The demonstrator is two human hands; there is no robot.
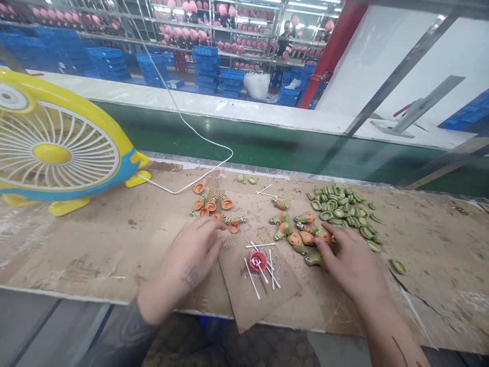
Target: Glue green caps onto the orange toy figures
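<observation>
1. The left hand (191, 250) is loosely curled, its fingertips just beside a group of small orange-faced pieces (226, 204); whether it has hold of one, I cannot tell.
2. The right hand (353, 262) has thumb and forefinger slightly apart, at the near right edge of a cluster of green-and-orange pieces (306, 238); a piece shows between them, but I cannot tell whether it is gripped.
3. Between the hands, a small red pot (251, 264) sits on a cardboard sheet (244, 308), with cotton swabs (251, 279) around it and one tipped into it.
4. Beyond the right hand lies a heap of green oval pieces (340, 206).
5. At the far left of the cardboard-covered worktop (145, 244) stands a yellow fan (103, 120).
6. Blue crates (207, 66) are stacked behind.
</observation>
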